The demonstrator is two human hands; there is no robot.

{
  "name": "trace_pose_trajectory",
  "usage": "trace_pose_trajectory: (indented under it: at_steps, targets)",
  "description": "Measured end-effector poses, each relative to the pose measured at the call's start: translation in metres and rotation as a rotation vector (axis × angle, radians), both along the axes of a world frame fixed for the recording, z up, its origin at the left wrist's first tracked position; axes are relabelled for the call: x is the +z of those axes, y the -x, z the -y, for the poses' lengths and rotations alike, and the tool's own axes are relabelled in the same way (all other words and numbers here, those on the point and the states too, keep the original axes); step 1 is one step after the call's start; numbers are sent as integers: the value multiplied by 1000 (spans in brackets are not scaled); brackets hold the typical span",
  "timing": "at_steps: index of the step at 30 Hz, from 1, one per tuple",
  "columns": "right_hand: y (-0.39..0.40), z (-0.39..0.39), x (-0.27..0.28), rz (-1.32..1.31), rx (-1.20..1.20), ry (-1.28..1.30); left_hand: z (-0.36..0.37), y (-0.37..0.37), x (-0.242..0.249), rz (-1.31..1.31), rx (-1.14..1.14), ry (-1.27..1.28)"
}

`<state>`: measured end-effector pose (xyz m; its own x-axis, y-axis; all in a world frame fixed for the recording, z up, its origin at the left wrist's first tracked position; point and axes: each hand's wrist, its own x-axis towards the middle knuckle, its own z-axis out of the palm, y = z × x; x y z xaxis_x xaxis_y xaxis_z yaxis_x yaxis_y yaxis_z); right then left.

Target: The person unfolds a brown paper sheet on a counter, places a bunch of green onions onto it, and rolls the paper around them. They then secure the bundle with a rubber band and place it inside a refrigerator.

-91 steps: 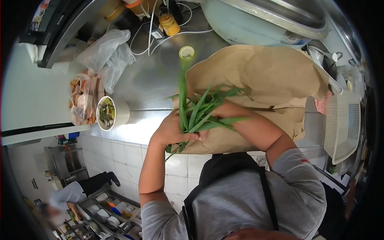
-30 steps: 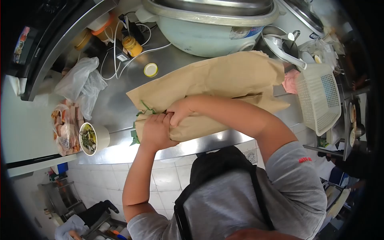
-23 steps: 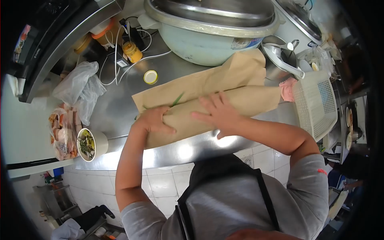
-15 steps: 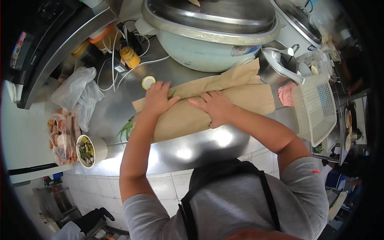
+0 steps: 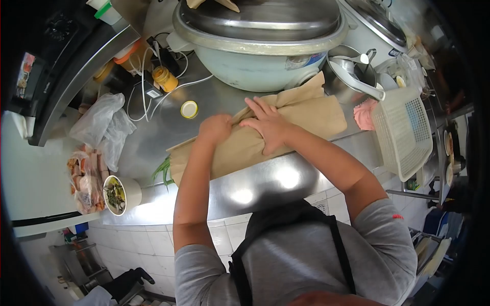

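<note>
A long sheet of brown paper [image 5: 311, 113] lies folded over on the steel counter, with green leaves [image 5: 163, 171] poking out at its left end. My left hand [image 5: 215, 128] is closed in a fist on the paper's upper edge, and its fingertips are hidden. Pressed on the middle of the paper, my right hand [image 5: 269, 126] is open with its fingers spread. What the paper covers cannot be seen. Above my left hand lies a round jar lid [image 5: 189, 109] with a yellow rim.
Behind the paper stands a large lidded tub [image 5: 245, 64]. A metal pot [image 5: 352, 71] with utensils, a pink cloth [image 5: 365, 114] and a white plastic basket [image 5: 403, 135] are on the right. Leftward are an open yellow jar [image 5: 165, 79], plastic bags [image 5: 107, 125] and a food cup [image 5: 122, 195].
My left hand has moved right along the paper and closed from spread fingers into a fist. My right hand's fingers have spread wider. The paper's upper flap is more bunched between the hands.
</note>
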<state>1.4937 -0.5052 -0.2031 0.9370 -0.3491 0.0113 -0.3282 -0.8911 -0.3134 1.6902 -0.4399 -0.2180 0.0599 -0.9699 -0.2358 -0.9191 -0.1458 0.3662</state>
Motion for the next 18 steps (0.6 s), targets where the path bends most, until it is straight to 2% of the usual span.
trace_pose_trajectory:
  at_steps: [2, 5, 9, 11, 13, 16, 18]
  targets:
    - [0, -1, -1, 87, -6, 219, -20, 18, 20, -11, 45, -32]
    - [-8, 1, 21, -182, 108, 177, -52, 38, 27, 35, 24, 132]
    - [-11, -6, 20, -262, 154, 112, -81, 69, 26, 156, 17, 579]
    - [-8, -10, 17, -227, 143, 167, -113, 92, -7, -5, -32, 608]
    - [-3, -13, 15, -209, 106, 126, -150, 125, -26, -641, 154, 655]
    - [-2, -22, 9, -172, 40, 92, -158, 131, -51, -1885, 1020, -29]
    - [-1, -30, 9, -154, 12, 99, -144, 116, -68, -2125, 952, 56]
